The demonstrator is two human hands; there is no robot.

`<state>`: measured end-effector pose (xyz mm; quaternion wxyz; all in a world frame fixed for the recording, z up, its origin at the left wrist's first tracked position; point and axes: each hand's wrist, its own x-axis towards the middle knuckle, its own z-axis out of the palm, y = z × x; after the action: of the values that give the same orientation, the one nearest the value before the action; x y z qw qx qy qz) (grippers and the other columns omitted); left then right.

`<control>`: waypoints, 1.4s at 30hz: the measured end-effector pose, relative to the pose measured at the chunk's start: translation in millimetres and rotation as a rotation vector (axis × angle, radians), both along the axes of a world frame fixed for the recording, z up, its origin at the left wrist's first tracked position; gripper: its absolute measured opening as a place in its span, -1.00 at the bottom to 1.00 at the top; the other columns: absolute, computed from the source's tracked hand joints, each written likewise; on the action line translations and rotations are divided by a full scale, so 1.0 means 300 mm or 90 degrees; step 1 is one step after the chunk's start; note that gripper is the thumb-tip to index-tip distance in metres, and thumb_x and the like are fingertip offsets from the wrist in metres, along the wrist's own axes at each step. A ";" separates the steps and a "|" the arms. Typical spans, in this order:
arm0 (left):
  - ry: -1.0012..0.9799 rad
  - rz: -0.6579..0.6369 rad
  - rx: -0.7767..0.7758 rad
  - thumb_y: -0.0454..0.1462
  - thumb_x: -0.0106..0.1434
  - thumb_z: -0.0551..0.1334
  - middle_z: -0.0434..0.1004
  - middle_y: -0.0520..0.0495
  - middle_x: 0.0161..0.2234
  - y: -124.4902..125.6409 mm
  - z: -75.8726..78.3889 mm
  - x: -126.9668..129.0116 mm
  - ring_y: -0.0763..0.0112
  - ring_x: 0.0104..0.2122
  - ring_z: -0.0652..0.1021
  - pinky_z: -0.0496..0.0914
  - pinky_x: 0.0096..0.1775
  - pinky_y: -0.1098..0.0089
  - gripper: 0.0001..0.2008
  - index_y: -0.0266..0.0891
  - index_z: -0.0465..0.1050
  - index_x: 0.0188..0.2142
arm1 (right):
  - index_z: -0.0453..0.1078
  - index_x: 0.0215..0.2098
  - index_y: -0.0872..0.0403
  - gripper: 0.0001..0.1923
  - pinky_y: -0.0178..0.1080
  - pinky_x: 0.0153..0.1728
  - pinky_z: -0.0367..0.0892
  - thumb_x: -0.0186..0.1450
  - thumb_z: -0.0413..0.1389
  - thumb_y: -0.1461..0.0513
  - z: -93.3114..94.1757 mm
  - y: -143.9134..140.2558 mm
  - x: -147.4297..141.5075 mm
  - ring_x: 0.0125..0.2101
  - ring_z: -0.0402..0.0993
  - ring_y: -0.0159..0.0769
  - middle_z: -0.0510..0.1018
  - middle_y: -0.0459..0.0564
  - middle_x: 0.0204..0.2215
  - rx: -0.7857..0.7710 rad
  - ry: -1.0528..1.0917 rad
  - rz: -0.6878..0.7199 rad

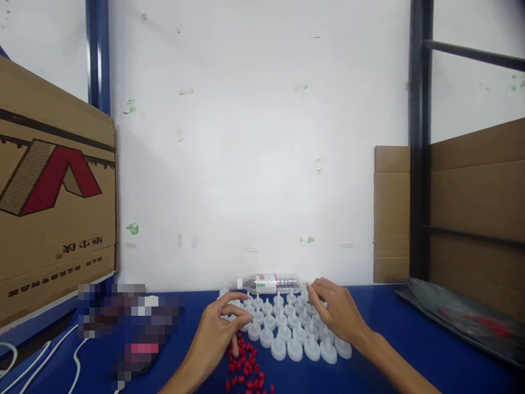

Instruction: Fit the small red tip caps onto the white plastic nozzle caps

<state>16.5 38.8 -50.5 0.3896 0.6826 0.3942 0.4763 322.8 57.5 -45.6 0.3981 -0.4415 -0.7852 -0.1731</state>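
Observation:
Several small white candle-shaped pieces (pixel 293 334) stand in rows on the blue table (pixel 394 350). My left hand (pixel 217 334) rests at the left edge of the rows, fingers curled, thumb and forefinger pinched near a white piece; what they hold is too small to tell. Below it lies a heap of small red caps (pixel 245 369). My right hand (pixel 334 312) hovers over the far right of the rows, fingertips pointing down at a white piece, fingers apart.
A clear plastic bottle (pixel 270 283) lies on its side behind the rows against the white wall. A large cardboard box (pixel 53 202) stands left, cardboard sheets (pixel 471 213) and a dark bag (pixel 463 317) right. White cables (pixel 61 355) lie at the left front.

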 end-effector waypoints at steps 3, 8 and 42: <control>0.013 -0.008 -0.008 0.04 0.26 0.28 0.66 -0.14 -0.24 -0.002 -0.003 -0.001 0.42 -0.72 0.55 0.26 -0.56 0.43 -0.51 -0.22 0.37 0.03 | 0.21 -0.53 0.02 -0.55 -0.26 -0.42 0.15 0.53 -0.15 0.18 -0.004 0.001 0.001 -0.48 0.35 -0.33 0.41 -0.08 -0.54 0.003 -0.002 -0.001; 0.025 -0.009 0.000 0.08 0.28 0.22 0.65 -0.19 -0.18 -0.011 0.014 0.006 0.43 -0.69 0.56 0.24 -0.54 0.43 -0.49 -0.22 0.34 0.04 | 0.20 -0.54 0.02 -0.56 -0.26 -0.44 0.11 0.53 -0.14 0.19 -0.011 0.000 0.000 -0.50 0.34 -0.33 0.39 -0.09 -0.55 0.009 -0.011 -0.001; 0.079 -0.060 -0.005 -0.05 0.34 0.14 0.60 -0.07 -0.30 -0.004 -0.011 0.008 0.52 -0.67 0.50 0.19 -0.55 0.49 -0.70 -0.24 0.40 -0.18 | 0.27 -0.54 0.02 -0.54 -0.25 -0.44 0.12 0.52 -0.13 0.19 -0.022 0.014 0.002 -0.52 0.38 -0.33 0.43 -0.10 -0.56 -0.016 -0.046 -0.034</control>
<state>18.8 37.7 -53.8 0.3895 0.7270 0.3867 0.4126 323.3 61.7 -52.3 0.3588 -0.4606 -0.7895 -0.1893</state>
